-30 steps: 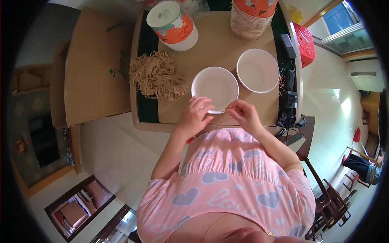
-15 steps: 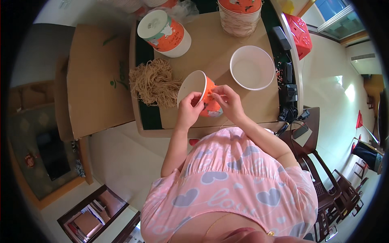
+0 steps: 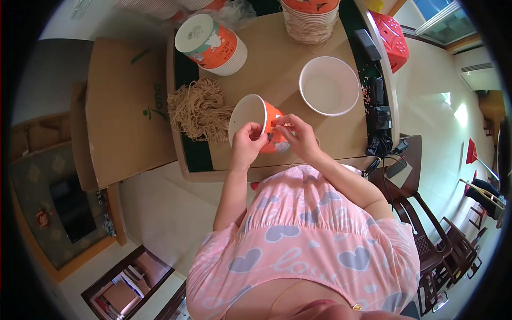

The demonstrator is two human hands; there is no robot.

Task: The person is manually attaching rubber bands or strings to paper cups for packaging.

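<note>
An orange printed paper tub (image 3: 273,143) lies tilted near the front edge of the table, its white mouth turned to the left. My left hand (image 3: 247,144) grips it by the rim, thumb outside and fingers curled inside. My right hand (image 3: 300,137) is closed in a pinch against the tub's orange side. A thin strand of string (image 3: 319,142) curves out beside that hand; the pinched end is hidden by my fingertips. Left of the tub is a loose heap of tan strings (image 3: 200,111). An open white tub (image 3: 329,88) stands to the right, beyond my right hand.
Stacked orange tubs (image 3: 220,50) stand at the back left; another stack (image 3: 311,26) with strings hanging round it is at the back. Black adapters and cables (image 3: 382,120) line the table's right edge. A cardboard box (image 3: 125,114) adjoins the left side; a red stool (image 3: 392,40) is beyond.
The tub has shifted slightly left in my hands. My right fingers have moved a little along its side, and a loop of string now shows beside them.
</note>
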